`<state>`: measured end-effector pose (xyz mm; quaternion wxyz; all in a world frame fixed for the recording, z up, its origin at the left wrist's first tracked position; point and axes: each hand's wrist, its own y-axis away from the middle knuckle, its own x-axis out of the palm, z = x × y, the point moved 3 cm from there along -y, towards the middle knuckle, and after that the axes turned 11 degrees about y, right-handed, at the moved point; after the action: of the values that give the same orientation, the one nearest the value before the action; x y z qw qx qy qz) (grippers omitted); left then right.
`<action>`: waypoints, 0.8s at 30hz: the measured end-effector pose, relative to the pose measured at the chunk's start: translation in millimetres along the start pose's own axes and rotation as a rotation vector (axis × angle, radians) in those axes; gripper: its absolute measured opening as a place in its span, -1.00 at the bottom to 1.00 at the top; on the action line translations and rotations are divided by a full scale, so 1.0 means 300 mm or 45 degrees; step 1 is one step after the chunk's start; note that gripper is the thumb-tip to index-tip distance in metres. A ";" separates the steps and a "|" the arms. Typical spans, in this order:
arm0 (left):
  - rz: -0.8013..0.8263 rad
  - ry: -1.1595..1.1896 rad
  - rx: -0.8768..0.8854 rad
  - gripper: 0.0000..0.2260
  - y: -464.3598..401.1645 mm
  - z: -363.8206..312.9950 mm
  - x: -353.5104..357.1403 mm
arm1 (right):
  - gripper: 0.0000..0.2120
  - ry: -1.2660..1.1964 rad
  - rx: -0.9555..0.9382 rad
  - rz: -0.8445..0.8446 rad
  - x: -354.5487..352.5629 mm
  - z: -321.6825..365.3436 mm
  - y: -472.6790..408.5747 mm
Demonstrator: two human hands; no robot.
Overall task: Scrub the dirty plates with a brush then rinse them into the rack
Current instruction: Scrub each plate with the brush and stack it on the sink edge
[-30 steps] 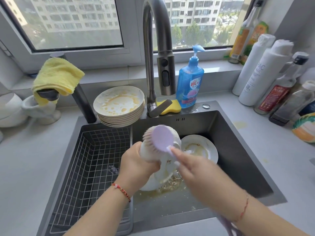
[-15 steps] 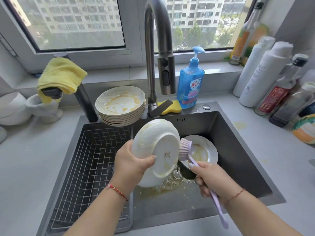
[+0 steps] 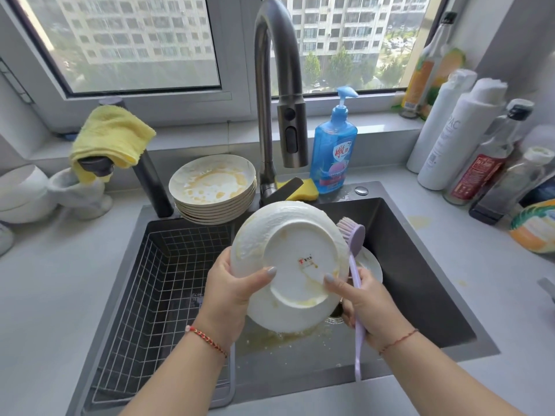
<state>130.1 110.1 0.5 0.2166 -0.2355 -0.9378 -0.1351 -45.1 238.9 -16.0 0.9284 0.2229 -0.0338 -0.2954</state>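
Observation:
A white plate [image 3: 288, 253] is held over the sink [image 3: 420, 265] with its stained underside facing me. My left hand [image 3: 231, 289] grips its left rim, thumb on the base. My right hand [image 3: 363, 304] holds the lilac brush [image 3: 354, 235] by its handle while its thumb presses the plate's right side; the brush head stands just right of the rim. A stack of several dirty plates [image 3: 213, 184] sits behind the sink. Another dirty plate [image 3: 371, 262] lies in the basin, mostly hidden. The wire rack [image 3: 162, 280] fills the sink's left half.
The tall faucet [image 3: 276, 85] rises behind the plate, no water running. A blue soap bottle [image 3: 333, 148] and yellow sponge [image 3: 306, 190] stand behind the sink. Several bottles [image 3: 456, 136] line the right counter. A yellow cloth [image 3: 111, 136] hangs at left beside white bowls [image 3: 24, 193].
The plate has been turned so its underside faces me squarely and lifted closer. My right hand moved in from the right, and its thumb now presses the plate; the brush left the plate's surface.

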 end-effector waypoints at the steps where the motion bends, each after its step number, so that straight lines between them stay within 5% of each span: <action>1: 0.010 -0.034 -0.018 -0.32 0.001 0.000 -0.009 | -0.42 0.060 -0.029 -0.001 -0.012 0.016 0.000; 10: 0.244 -0.723 -0.131 -0.44 -0.008 -0.043 0.005 | -0.45 1.187 -0.275 0.179 -0.091 0.189 -0.034; 15: 0.342 -1.099 -0.007 -0.63 -0.004 -0.061 0.063 | -0.46 1.497 -0.422 0.120 -0.062 0.249 -0.031; 24: 0.091 -1.083 0.163 -0.67 -0.015 -0.108 0.043 | -0.64 0.956 -0.428 -0.171 -0.086 0.221 -0.004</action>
<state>128.8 99.7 34.0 -0.1704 -0.2887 -0.9413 0.0399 -79.7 226.3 44.8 0.8784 0.1623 0.3705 -0.2547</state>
